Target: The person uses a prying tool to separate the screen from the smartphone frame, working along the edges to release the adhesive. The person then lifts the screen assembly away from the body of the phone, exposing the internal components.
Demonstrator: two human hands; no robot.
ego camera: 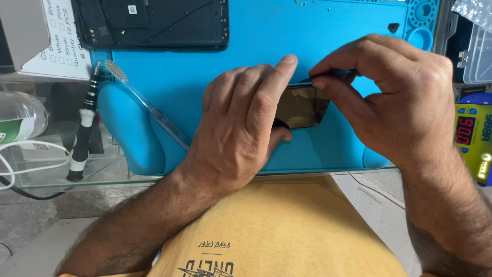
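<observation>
Gripping a small dark glossy part (302,106) low on the blue mat (205,77), the left hand (246,123) clamps it while the right hand (389,97) pinches a thin tool at its top edge (a slip could crack it). Near edge is close; open mat lies beyond, toward the dark phone body (154,23).

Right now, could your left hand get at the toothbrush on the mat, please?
Probably yes: the toothbrush lies uncovered on the blue mat just beside the left hand, but that hand is occupied steadying the dark phone.
</observation>
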